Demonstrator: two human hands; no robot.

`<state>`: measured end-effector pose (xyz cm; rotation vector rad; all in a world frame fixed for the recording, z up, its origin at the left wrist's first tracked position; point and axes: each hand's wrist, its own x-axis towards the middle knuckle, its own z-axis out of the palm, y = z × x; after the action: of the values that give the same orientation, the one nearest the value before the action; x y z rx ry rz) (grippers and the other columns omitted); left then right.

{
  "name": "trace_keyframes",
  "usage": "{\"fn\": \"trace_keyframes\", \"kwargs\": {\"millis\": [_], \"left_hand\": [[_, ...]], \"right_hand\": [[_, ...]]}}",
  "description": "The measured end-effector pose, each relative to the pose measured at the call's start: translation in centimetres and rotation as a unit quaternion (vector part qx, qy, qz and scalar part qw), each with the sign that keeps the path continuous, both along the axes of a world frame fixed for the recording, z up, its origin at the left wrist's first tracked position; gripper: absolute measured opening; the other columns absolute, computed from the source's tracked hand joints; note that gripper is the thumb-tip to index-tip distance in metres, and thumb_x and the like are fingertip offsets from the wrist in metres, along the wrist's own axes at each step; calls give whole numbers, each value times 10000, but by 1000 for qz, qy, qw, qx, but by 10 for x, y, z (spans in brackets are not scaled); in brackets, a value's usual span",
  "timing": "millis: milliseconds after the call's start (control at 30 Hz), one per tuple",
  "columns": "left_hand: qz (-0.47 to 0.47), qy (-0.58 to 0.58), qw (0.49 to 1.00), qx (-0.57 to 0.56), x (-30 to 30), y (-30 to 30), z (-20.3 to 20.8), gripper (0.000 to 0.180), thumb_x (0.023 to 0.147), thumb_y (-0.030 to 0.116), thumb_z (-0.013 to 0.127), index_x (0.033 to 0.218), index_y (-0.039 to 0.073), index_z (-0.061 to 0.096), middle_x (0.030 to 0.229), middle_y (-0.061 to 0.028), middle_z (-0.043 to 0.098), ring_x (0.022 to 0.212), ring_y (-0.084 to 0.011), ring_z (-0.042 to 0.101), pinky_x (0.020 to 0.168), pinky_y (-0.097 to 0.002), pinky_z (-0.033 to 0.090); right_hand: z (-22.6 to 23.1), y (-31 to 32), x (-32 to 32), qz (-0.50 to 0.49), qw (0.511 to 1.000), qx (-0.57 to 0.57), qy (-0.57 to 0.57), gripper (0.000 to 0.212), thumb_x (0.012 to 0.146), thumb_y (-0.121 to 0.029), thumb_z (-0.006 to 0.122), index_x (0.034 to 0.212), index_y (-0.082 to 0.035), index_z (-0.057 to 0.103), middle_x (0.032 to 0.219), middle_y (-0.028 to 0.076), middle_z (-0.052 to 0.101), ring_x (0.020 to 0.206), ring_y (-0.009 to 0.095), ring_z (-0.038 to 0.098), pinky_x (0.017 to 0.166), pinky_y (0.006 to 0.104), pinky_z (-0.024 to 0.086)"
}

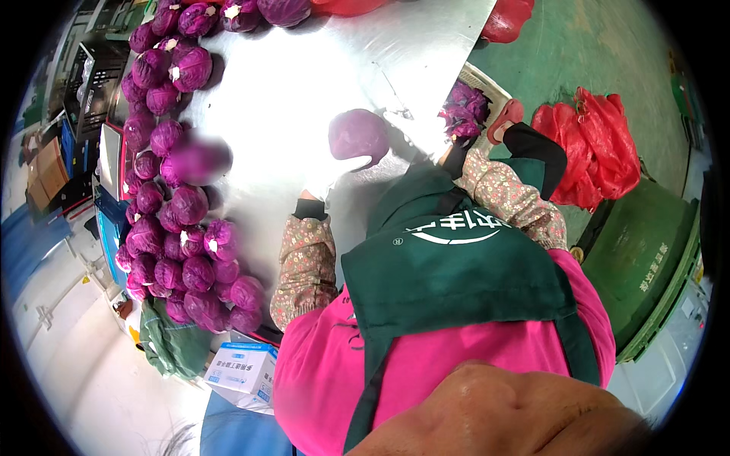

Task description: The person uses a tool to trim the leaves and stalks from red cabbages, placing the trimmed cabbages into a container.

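Observation:
A round red cabbage (357, 135) is at the middle of the shiny metal table (266, 99). My left hand (331, 176), in a white glove, grips it from its near left side, fingers along its lower edge. To the right of the cabbage is my right hand (420, 134), also white-gloved and apart from it. Its fingers look closed, but glare washes them out; a thin dark line runs toward them, and what they hold I cannot make out. Another red cabbage (199, 159), smeared by motion, is at the left beside the piled red cabbages (190, 205).
Purple leaves (465, 106) fill a pale crate (487, 80) by the table's right edge. Red mesh bags (589, 148) lie on the green floor (563, 61), near a green bin (635, 258). A white and blue box (242, 372) stands at the lower left.

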<state>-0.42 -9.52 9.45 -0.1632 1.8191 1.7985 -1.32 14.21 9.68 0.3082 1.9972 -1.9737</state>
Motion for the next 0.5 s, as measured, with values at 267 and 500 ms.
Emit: {"fn": "trace_keyframes", "kwargs": {"millis": [267,500], "left_hand": [[80,-78,992,52,-14,23,-5,894,756,109,879,1483,3,369,1394,-162,539,1275,-246,545,1060,-389,479],[36,-36,998,-35,-12,43,-1,832,791,130,856,1469,-11,396,1382,-185,548,1233,-242,580,1022,-366,500]], "right_hand": [[-18,8,4,-38,996,79,3,473,803,-316,861,1093,7,674,866,-9,626,715,75,547,618,227,475],[-32,29,-1,-41,992,64,-105,544,759,-439,873,1051,-29,668,799,-6,597,569,79,510,489,238,426]]}}
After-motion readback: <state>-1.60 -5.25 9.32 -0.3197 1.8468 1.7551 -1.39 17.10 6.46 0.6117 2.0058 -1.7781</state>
